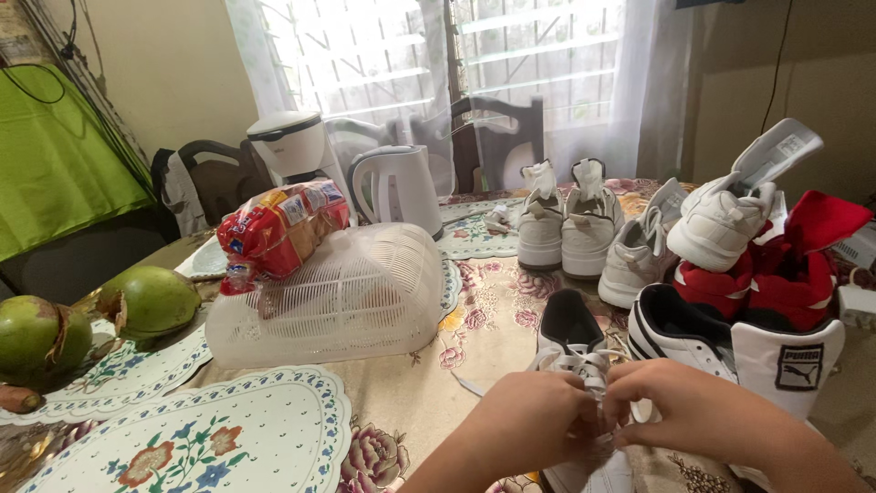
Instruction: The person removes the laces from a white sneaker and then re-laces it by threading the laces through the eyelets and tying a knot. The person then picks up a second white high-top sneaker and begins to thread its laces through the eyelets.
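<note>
Both sets of fingertips pinched on the white flat laces [584, 363] of a white low-top sneaker with a black lining [573, 340], the left hand [529, 418] and the right hand [695, 407] meeting knuckle to knuckle over the tongue, close to the near edge of the tabletop. Fingers curled and clenched on lace, not released; exact strands under each thumb hidden by the hands themselves. Judged as the lacing or tying stage, with the shoe standing toe away, heel toward the near edge. Next move, by that reading, asking for a steady pull with even tension on both ends and a firm hold on the shoe so nothing slides on the floral tablecloth [474, 329]. Just to the right, touching or nearly so, a white high-top sneaker with black stripes [680, 333], stuffed with red cloth [794, 274]. Beyond, toward the far edge, a pair of white sneakers with upright tongues [561, 224], then more white sneakers [721, 224] piled and tilted at the far right corner. Left of centre, a translucent white plastic mesh food cover [338, 297], with a bagged loaf of bread in red wrapping [278, 228] resting on top. Behind, a white electric kettle [397, 187]. At the left edge, two green coconuts [146, 301]; at the near left corner, a floral scalloped placemat [192, 438].
</note>
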